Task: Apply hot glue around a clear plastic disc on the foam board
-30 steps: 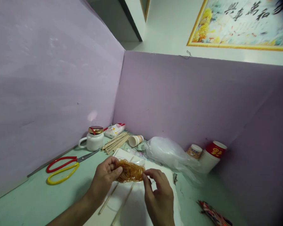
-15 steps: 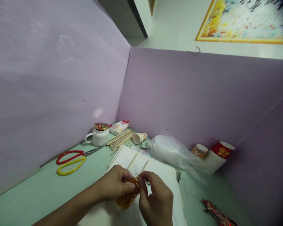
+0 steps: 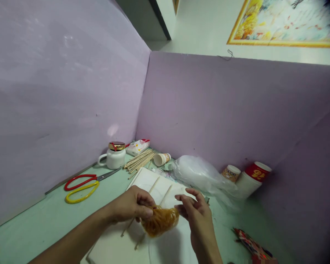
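Note:
My left hand (image 3: 139, 203) is closed on the gathered left end of a small clear bag of amber rubber bands (image 3: 161, 222), held up above a white sheet (image 3: 107, 242). Beside the bag's right end is my right hand (image 3: 196, 212), its fingers spread and curved. A fingertip is close to the plastic; I cannot tell whether it touches. Under the bag, two thin wooden sticks (image 3: 154, 185) lie roughly parallel on the sheet, partly hidden by the bag and my left hand. A faint round outline shows below the bag.
Scissors (image 3: 97, 179) with red and yellow handles lie at left. Behind are a white lidded mug (image 3: 116, 159), a bundle of sticks (image 3: 139, 161), a tissue pack (image 3: 139, 146) and a tipped paper cup (image 3: 162, 158). A plastic bag (image 3: 198, 172) and stacked cups (image 3: 253, 178) stand against purple panels.
My right hand has moved right and opened away from my left hand. The bag of rubber bands has swung up and rightward, and more of it shows.

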### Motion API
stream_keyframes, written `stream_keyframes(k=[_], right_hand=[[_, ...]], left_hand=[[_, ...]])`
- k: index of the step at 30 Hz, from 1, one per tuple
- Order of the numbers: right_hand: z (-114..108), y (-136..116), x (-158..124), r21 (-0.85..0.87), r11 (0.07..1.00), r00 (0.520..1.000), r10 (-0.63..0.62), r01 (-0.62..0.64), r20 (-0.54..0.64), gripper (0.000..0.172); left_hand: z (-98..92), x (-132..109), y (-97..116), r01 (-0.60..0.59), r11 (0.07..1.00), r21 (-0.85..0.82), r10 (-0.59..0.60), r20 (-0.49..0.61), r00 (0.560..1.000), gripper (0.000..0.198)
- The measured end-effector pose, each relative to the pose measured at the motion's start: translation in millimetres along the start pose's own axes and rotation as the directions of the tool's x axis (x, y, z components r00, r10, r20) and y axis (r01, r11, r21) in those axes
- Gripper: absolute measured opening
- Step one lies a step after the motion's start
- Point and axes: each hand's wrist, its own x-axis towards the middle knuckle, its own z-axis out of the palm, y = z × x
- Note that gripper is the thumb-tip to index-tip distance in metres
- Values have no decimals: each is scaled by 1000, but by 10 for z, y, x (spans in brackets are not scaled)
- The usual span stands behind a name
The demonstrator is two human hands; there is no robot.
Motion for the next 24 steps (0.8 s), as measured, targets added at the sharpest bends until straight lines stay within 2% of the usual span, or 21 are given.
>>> stream_keyframes(k=[6,9,11,18,22,24], right_hand=[[-59,-114,-15,35,999,992,-8,3,128,29],[-75,-98,-13,-24,1000,986,21,-18,166,12],[-90,-76,0,-94,996,980,30,-12,195,14],[-77,-136,-34,-289,941,940,-72,175,334,18],[-33,-195,-96,-333,920,899,-43,206,437,14],[-27,-195,-115,-361,913,886,-2,191,463,17]], left_hand=[[-27,95,-77,-36,999,-16,33,-136,990,11],[-49,122,-97,-79,997,-22,73,-198,977,11],[-66,127,-97,-100,995,-22,93,-220,971,10],[-69,100,-67,-129,992,4,127,-204,971,9],[-76,92,-70,-136,990,32,139,-191,972,9],[-85,101,-82,-134,990,44,140,-188,972,10]])
